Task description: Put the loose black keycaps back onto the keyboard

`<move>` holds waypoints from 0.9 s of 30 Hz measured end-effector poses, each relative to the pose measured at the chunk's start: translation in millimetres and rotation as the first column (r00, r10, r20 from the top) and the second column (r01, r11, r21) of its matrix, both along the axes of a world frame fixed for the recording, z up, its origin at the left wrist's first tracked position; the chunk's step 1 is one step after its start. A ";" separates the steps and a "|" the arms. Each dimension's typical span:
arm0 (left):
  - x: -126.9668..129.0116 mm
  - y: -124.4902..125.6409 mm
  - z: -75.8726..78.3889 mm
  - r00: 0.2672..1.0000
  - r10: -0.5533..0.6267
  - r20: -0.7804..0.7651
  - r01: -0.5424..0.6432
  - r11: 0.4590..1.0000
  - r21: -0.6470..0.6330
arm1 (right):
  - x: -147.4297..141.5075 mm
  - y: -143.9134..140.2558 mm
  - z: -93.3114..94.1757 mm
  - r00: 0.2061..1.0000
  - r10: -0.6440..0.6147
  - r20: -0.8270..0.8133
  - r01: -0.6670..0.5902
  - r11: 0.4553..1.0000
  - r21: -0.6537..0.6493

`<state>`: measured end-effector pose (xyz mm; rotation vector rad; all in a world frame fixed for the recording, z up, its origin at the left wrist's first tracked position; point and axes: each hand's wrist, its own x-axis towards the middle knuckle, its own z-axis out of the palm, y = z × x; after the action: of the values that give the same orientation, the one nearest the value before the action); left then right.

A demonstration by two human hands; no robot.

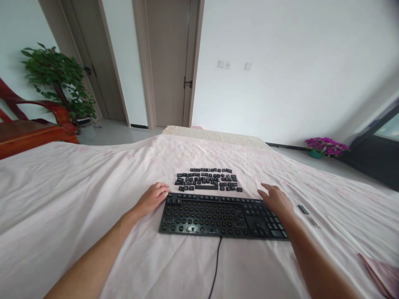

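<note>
A black computer keyboard (202, 216) lies flat on the cloth; much of its main letter area is bare of caps, showing the switch mounts. Caps stay on its top row, a few at the upper left, and on the right-hand side. Behind it, loose black keycaps (204, 179) lie in rough rows, with a long space bar (206, 187) at the front. My left hand (155, 198) is closed at the keyboard's upper left corner, fingers bent together against it. Over its upper right end, my right hand (277, 201) is open, index finger and thumb apart, holding nothing.
A small tool with a dark handle (303, 209) lies right of my right hand. The keyboard's cable (216, 265) runs toward me across the pale floral cloth (131, 265). A pink cloth (382, 272) is at the lower right. Beyond stand a wooden chair (34, 128) and plants.
</note>
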<state>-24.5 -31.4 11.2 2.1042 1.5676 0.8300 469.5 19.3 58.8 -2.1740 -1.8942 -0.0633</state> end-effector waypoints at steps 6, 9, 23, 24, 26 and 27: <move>17.8 -15.7 -1.4 0.986 0.130 -0.104 -0.113 0.981 0.157 | 5.9 -9.9 -8.3 0.992 -0.053 -0.114 0.043 0.996 -0.083; 24.3 -20.4 -0.6 0.965 0.201 -0.169 -0.168 0.966 0.194 | 1.1 -12.9 -7.6 0.988 -0.077 -0.135 0.072 0.997 -0.042; 31.0 -15.1 -0.2 0.823 0.427 -0.375 -0.356 0.902 0.245 | -7.1 -2.6 -6.3 0.986 -0.070 -0.151 0.071 0.997 -0.004; 30.9 -13.8 -1.3 0.813 0.442 -0.380 -0.368 0.895 0.252 | -7.4 -3.1 -7.2 0.986 -0.064 -0.154 0.065 0.998 0.001; 30.5 -11.9 -3.4 0.800 0.457 -0.388 -0.379 0.887 0.264 | -7.8 -4.7 -8.8 0.984 -0.062 -0.165 0.065 0.998 0.009; 30.2 -11.2 -4.1 0.798 0.458 -0.391 -0.377 0.887 0.268 | -7.9 -5.8 -9.3 0.983 -0.067 -0.173 0.070 0.997 0.012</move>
<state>5.7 -42.7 7.1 2.2123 2.3503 0.6630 461.6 13.5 49.5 -2.1566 -1.7186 0.0925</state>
